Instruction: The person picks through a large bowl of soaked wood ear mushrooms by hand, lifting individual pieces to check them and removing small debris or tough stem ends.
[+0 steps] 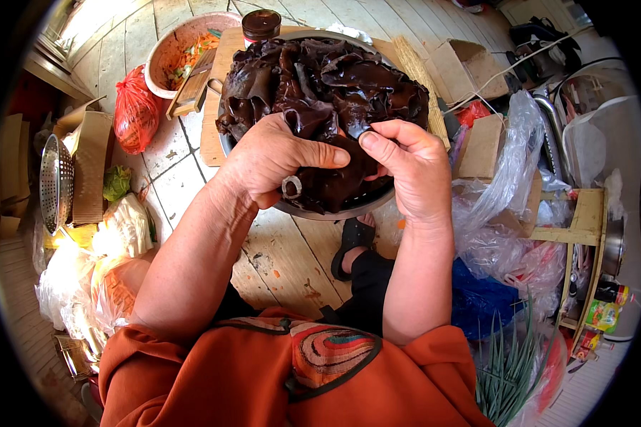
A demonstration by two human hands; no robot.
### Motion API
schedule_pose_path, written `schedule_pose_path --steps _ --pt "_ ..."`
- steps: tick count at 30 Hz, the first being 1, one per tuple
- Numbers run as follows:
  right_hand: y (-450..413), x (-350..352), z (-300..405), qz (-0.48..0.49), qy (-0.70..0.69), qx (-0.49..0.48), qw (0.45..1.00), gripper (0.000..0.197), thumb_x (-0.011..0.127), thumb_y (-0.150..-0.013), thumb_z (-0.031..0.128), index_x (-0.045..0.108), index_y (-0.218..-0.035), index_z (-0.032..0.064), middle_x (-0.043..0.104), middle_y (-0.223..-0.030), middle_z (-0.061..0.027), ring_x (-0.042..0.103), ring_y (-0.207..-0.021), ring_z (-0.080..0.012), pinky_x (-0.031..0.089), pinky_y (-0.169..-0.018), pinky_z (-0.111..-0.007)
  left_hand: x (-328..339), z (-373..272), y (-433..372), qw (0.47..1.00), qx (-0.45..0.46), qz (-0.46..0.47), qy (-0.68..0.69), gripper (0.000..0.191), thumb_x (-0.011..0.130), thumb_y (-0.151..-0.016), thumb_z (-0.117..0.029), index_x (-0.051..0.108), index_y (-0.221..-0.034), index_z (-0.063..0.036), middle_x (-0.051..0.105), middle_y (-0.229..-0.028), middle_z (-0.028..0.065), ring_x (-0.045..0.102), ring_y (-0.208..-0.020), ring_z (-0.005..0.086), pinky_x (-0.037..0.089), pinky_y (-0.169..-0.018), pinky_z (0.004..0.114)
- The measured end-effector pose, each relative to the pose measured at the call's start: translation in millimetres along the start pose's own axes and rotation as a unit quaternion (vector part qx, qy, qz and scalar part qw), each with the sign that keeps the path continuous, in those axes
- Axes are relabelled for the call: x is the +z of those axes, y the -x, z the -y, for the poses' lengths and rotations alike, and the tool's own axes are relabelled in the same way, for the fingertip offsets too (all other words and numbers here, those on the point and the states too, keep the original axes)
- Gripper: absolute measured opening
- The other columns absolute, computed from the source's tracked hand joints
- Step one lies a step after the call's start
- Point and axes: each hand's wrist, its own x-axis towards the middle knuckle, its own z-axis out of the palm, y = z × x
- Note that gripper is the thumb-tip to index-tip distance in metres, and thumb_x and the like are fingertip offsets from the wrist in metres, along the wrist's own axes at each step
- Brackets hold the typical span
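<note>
A heap of dark, wet wood ear fungus fills a round metal colander or basin in front of me. With thumb and fingers, my left hand grips a large piece of wood ear over the near rim. The thumb and forefinger of my right hand pinch the same piece from the other side; some of its fingertips are hidden behind it. Below my left thumb, a pale curled edge sticks out from the fungus.
A wooden board lies beneath the vessel, with a dark-filled jar behind. Leftward are a basin of shredded vegetables, a wooden slicer, a red bag and a perforated strainer. Plastic bags and green onions crowd the right.
</note>
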Motion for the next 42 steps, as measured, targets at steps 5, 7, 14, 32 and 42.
schedule_pose_path --steps 5,7,14,32,42 --pt "-5 1 1 -0.11 -0.085 0.037 0.99 0.015 0.068 -0.083 0.01 0.066 -0.092 -0.0018 0.066 -0.075 -0.0068 0.062 -0.063 -0.0119 0.052 -0.054 -0.025 -4 -1 0 0.999 0.0 -0.018 -0.04 0.032 0.075 -0.07 0.003 0.064 -0.099 -0.0022 0.067 -0.089 0.0044 0.063 -0.078 0.0147 0.052 -0.074 0.027" --pt "-9 -3 2 -0.12 -0.095 0.025 0.988 0.017 0.067 -0.084 0.011 0.065 -0.095 -0.0028 0.066 -0.076 -0.0075 0.063 -0.064 -0.0126 0.053 -0.055 -0.025 -3 -1 2 0.999 0.016 -0.017 -0.024 0.031 0.075 -0.07 0.003 0.064 -0.098 -0.0026 0.066 -0.089 0.0043 0.063 -0.077 0.0148 0.052 -0.073 0.027" --pt "-15 -8 -11 -0.169 0.495 -0.145 0.84 0.035 0.072 -0.075 0.02 0.065 -0.105 0.0035 0.062 -0.104 -0.0125 0.06 -0.094 -0.0266 0.049 -0.079 -0.037 -11 -1 -1 0.995 0.049 -0.021 0.088 0.027 0.074 -0.072 -0.001 0.062 -0.097 -0.0045 0.066 -0.089 0.0056 0.064 -0.078 0.0168 0.054 -0.072 0.029" --pt "-4 14 -2 -0.077 -0.228 -0.036 0.97 0.017 0.064 -0.085 0.005 0.06 -0.101 0.0003 0.065 -0.093 -0.0045 0.06 -0.08 -0.0095 0.05 -0.074 -0.024 -9 -2 3 0.996 0.085 -0.02 0.019 0.041 0.075 -0.07 0.002 0.061 -0.108 -0.0034 0.064 -0.093 0.005 0.061 -0.082 0.0163 0.051 -0.078 0.028" --pt "1 16 -2 0.02 -0.154 0.012 0.988 0.021 0.067 -0.082 0.004 0.062 -0.101 -0.0002 0.065 -0.091 -0.0038 0.059 -0.077 -0.0082 0.049 -0.073 -0.022 -2 4 1 0.998 0.059 0.011 0.019 0.027 0.069 -0.08 -0.003 0.063 -0.106 -0.002 0.066 -0.095 0.0037 0.062 -0.08 0.0118 0.051 -0.073 0.026"
